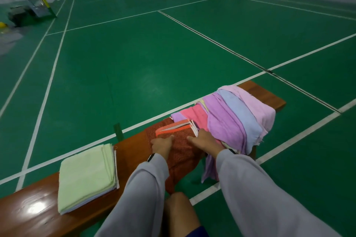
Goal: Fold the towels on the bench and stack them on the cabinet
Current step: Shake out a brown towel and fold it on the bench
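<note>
Bare knee (179,215) sits lowest in view, tucked against the near edge of the desk (28,211), with two grey sleeves reaching forward over it. Both hands rest on a rust-red towel (181,152) that lies across the desk, its near end hanging over the edge towards the knee. At its far end a folded-over orange and white border shows.

The right hand (204,138) lies flat on the cloth, fingers straight and pointing left, just beside the white hems at the border's right corner. The left hand (161,143) presses on the towel's left part with its thumb stretched towards the border. From this angle I cannot tell whether its fingers are flat or curled into the cloth.

Right of the hands, touching the red towel, a loose pile of unfolded towels (235,117) in purple, blue and pink is heaped on the desk and spills over its near side. Left of the hands, apart from the red towel, a neat stack of folded towels (86,175) sits with a pale green one on top. Green court floor (134,63) with white lines spreads beyond.
</note>
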